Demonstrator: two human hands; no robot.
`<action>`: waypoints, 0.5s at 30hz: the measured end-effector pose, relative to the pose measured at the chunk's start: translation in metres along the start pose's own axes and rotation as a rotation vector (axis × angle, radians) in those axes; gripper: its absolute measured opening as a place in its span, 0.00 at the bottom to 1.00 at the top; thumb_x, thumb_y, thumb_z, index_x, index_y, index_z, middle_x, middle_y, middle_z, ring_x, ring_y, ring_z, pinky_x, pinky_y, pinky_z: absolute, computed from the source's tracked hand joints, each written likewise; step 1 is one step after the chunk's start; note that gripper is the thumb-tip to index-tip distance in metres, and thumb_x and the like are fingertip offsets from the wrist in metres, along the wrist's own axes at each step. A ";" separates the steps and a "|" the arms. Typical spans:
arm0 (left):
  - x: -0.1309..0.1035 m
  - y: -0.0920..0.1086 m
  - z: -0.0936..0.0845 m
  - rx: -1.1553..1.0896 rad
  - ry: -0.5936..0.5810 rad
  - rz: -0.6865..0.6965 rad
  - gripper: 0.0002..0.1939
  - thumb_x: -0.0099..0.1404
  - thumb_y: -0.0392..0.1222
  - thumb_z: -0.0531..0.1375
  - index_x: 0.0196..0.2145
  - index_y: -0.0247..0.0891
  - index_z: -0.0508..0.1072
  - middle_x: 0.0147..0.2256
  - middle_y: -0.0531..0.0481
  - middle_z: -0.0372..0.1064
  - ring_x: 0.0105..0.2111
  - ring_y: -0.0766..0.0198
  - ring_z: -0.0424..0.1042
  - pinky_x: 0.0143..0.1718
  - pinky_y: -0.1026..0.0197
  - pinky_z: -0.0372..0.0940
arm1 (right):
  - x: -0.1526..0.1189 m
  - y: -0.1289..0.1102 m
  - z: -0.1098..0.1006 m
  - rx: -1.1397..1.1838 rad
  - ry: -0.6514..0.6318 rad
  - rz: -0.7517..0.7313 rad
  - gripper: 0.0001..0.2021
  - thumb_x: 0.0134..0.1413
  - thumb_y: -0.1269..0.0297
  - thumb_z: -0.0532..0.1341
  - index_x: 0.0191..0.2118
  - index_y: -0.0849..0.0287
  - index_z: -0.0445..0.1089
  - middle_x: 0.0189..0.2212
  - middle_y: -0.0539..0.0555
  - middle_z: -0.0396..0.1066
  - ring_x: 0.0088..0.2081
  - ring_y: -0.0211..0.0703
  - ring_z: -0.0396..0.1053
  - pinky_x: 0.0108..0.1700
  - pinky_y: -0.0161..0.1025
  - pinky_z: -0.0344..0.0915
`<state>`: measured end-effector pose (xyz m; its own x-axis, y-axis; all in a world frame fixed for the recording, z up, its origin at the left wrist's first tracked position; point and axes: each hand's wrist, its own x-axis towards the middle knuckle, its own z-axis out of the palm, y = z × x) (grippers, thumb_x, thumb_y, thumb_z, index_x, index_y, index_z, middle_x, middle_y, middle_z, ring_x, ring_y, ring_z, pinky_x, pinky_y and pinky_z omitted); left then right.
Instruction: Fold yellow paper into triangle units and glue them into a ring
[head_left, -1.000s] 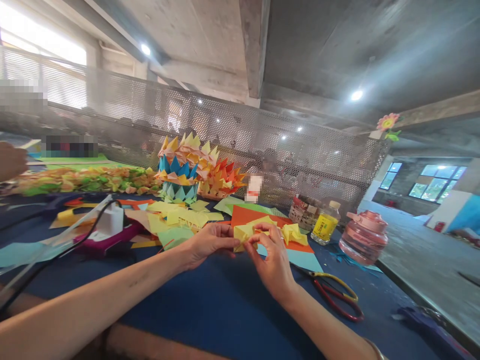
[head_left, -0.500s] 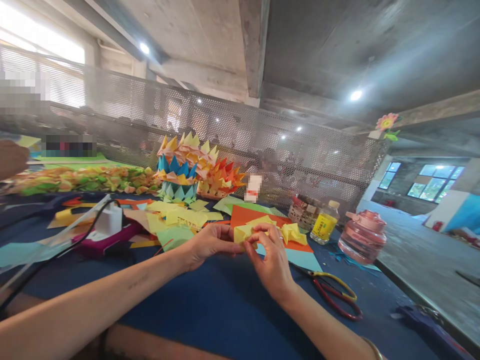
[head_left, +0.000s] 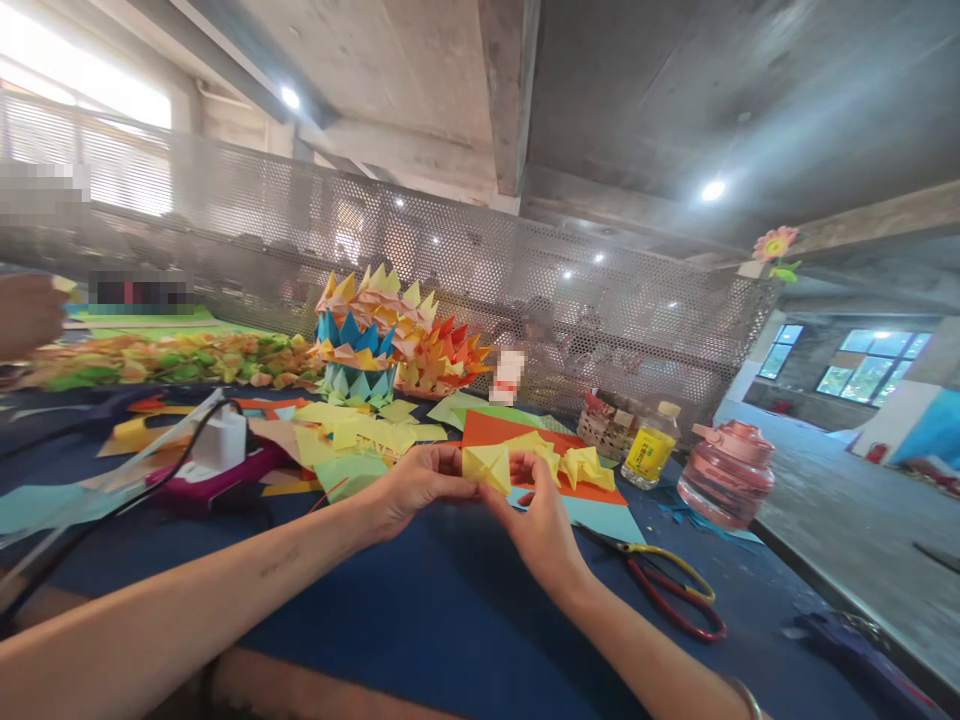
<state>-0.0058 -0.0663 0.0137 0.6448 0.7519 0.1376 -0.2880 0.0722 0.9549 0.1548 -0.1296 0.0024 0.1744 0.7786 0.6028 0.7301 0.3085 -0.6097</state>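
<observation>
A small folded piece of yellow paper (head_left: 487, 466) is held up between my two hands over the blue table (head_left: 390, 610). My left hand (head_left: 420, 490) pinches its left side with thumb and fingers. On the right side, my right hand (head_left: 534, 505) grips the paper with curled fingers, its thumb at the lower edge. Behind my right hand, more folded yellow paper pieces (head_left: 586, 467) rest on orange paper (head_left: 484, 425) and light blue paper (head_left: 611, 518). Scissors (head_left: 667, 590) with red and yellow handles lie right of my right hand.
Folded paper crowns (head_left: 356, 340) stand at the back, beside a heap of paper pieces (head_left: 195, 362). At left are a magenta power strip (head_left: 214, 480) with a cable and another person's hand (head_left: 30, 315). A yellow-labelled bottle (head_left: 651, 447) and pink jug (head_left: 726, 475) stand at right.
The yellow paper has turned, now showing a flat creased face. My right fingers have shifted from over its front to its right edge. The other person's hand at left has moved slightly.
</observation>
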 end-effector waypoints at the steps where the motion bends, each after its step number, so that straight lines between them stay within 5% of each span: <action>1: 0.000 0.000 0.000 0.004 0.003 0.002 0.14 0.40 0.36 0.72 0.27 0.31 0.76 0.26 0.49 0.75 0.26 0.67 0.72 0.33 0.66 0.65 | 0.001 0.000 0.000 0.027 -0.069 0.053 0.18 0.49 0.53 0.61 0.40 0.62 0.66 0.36 0.56 0.70 0.37 0.45 0.67 0.35 0.39 0.63; 5: 0.001 0.000 0.000 0.012 0.009 -0.010 0.16 0.39 0.36 0.72 0.29 0.31 0.76 0.29 0.47 0.76 0.29 0.65 0.73 0.35 0.65 0.66 | 0.002 -0.002 -0.001 0.089 -0.223 0.167 0.17 0.50 0.50 0.58 0.26 0.62 0.67 0.28 0.52 0.69 0.25 0.37 0.61 0.28 0.36 0.58; 15: 0.002 -0.004 -0.004 0.044 -0.017 -0.035 0.17 0.41 0.37 0.71 0.32 0.31 0.76 0.31 0.47 0.76 0.30 0.64 0.72 0.36 0.63 0.64 | 0.002 -0.005 -0.002 0.122 -0.206 0.110 0.15 0.50 0.54 0.59 0.27 0.63 0.71 0.27 0.51 0.68 0.28 0.38 0.61 0.30 0.35 0.56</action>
<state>-0.0062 -0.0626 0.0096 0.6659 0.7382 0.1075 -0.2338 0.0697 0.9698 0.1528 -0.1309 0.0082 0.1010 0.9021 0.4195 0.6271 0.2696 -0.7308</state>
